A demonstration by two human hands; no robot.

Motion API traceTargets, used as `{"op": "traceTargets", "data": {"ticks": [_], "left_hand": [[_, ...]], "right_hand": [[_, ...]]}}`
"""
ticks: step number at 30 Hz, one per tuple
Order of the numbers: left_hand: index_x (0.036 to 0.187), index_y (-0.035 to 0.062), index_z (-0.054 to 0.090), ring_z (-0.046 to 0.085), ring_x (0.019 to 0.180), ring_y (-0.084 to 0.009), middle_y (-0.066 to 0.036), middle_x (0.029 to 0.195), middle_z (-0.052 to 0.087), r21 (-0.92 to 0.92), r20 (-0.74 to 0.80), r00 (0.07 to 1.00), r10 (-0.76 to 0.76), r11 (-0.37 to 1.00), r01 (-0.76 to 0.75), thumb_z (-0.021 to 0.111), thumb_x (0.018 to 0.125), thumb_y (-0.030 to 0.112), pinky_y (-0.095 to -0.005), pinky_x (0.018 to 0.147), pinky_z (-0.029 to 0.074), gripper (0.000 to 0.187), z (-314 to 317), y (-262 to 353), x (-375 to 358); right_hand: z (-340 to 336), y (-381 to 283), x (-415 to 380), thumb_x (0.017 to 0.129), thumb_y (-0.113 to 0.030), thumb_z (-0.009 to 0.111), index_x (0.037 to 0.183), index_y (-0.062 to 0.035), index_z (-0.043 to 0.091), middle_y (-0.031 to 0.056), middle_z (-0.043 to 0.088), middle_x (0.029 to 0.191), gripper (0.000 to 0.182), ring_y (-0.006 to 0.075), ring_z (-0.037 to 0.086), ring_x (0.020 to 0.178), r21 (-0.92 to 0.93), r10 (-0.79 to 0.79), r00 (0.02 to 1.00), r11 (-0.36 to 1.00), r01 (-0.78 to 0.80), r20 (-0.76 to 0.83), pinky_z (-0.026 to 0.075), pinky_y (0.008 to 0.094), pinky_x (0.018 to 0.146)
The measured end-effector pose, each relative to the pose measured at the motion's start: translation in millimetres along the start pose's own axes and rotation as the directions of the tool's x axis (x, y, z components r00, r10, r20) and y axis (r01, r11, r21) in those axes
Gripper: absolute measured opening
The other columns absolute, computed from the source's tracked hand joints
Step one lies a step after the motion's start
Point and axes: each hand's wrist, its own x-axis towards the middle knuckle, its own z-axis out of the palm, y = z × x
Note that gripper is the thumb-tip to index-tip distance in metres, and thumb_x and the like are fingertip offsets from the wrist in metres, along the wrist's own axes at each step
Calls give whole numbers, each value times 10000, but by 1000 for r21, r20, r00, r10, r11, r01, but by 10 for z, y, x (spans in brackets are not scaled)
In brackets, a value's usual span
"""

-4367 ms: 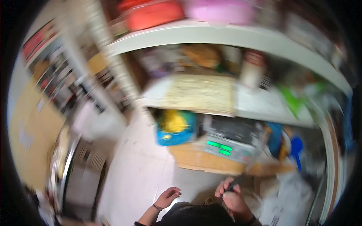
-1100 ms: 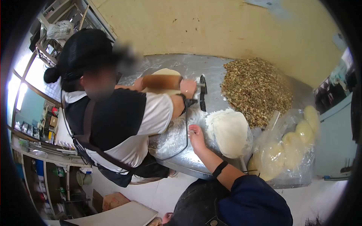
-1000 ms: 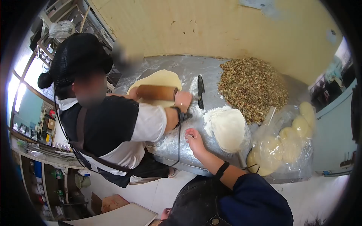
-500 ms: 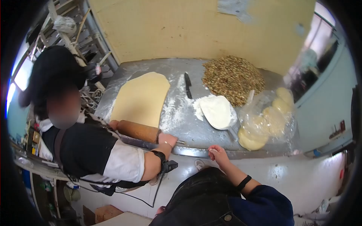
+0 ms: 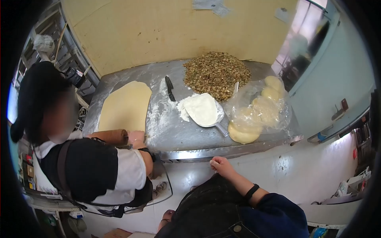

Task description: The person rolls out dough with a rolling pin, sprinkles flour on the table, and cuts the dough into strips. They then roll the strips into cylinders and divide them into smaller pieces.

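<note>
My right hand (image 5: 223, 166) is in front of the table's edge, its fingers curled closed with no object showing in them. Low beside my dark apron, part of my left hand (image 5: 168, 215) shows; its fingers are mostly hidden. On the metal table (image 5: 166, 137), closest to my right hand, pale dough pieces (image 5: 243, 134) lie in and under a clear plastic bag (image 5: 258, 111). Left of them rests a scoop (image 5: 219, 125) full of white flour (image 5: 201, 109). Behind it is a heap of chopped nuts or seeds (image 5: 218, 73). A black-handled knife (image 5: 170, 88) lies on the floured surface.
At left, a co-worker (image 5: 79, 166) has their hands on a wooden rolling pin (image 5: 113, 137) at the near end of a flat dough sheet (image 5: 125, 104). A cable hangs by their arm. A yellow board (image 5: 166, 35) stands behind the table; racks (image 5: 51, 35) are at far left.
My view has shifted right, so the table stands further left. My right hand has drawn back slightly from the table edge toward my body. The co-worker's rolling pin is nearer the table's front edge.
</note>
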Motion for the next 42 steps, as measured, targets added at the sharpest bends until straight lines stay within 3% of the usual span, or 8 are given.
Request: {"op": "traceTargets", "data": {"ticks": [4,10,12,15,21,28,37,42], "left_hand": [[1019,81,637,615,971,-250,-134,991,655,199,49,993,-105,976,94,650,730,317,-327,853,474,374,114,-468,273],[1009,79,636,625,927,-265,-133,939,660,473,44,998,-36,881,11,605,756,307,-329,841,479,342,105,434,91],[1005,78,636,628,913,-270,-132,922,662,525,40,999,19,850,-37,590,765,303,-329,837,480,333,156,1009,6],[971,56,624,642,809,-237,-106,840,662,283,-11,994,-108,953,106,553,794,271,-323,770,493,287,318,1628,193],[1013,43,585,628,755,-191,-105,849,651,64,24,998,53,996,-55,552,825,290,-320,712,488,312,787,2316,770],[1040,62,589,625,864,-257,-144,912,649,154,30,990,134,979,-137,566,815,309,-346,771,484,335,1242,2749,796],[1014,59,621,593,982,-307,-180,983,645,456,14,988,-153,881,129,578,772,331,-372,869,456,366,1121,2393,783],[1015,49,622,602,963,-306,-186,984,643,334,29,993,-115,937,99,583,772,339,-360,857,461,380,1262,2679,904]], "right_hand": [[-217,0,131,864,-174,558,722,-38,545,-14,526,623,198,81,480,572,-54,-73,997,996,71,-35,411,241,553],[-947,-433,297,800,-166,608,774,-14,555,72,554,704,164,187,541,678,-302,-163,958,949,86,-238,431,317,628],[-1286,-409,413,745,-153,633,864,-34,567,123,564,898,180,280,538,869,-555,-494,820,784,278,-287,417,374,763],[-1735,-530,579,699,-195,647,1043,-78,544,143,511,1145,378,322,451,1094,-629,-500,794,752,200,-345,349,444,909],[-2421,-253,1002,713,-227,629,1204,-118,503,117,450,1286,518,309,374,1228,-764,-430,887,626,157,-170,270,462,1036],[-2658,171,1135,737,-277,582,1212,-124,494,108,445,1299,507,300,375,1233,-794,-422,906,539,279,32,241,468,1049],[-2720,230,1153,723,-228,586,1147,-100,536,105,501,1245,446,287,403,1216,-740,-465,886,596,311,-1,254,465,1047],[-2728,235,1160,718,-218,587,1118,-103,557,105,522,1219,417,296,429,1187,-715,-545,838,592,373,-13,281,459,1027]]}}
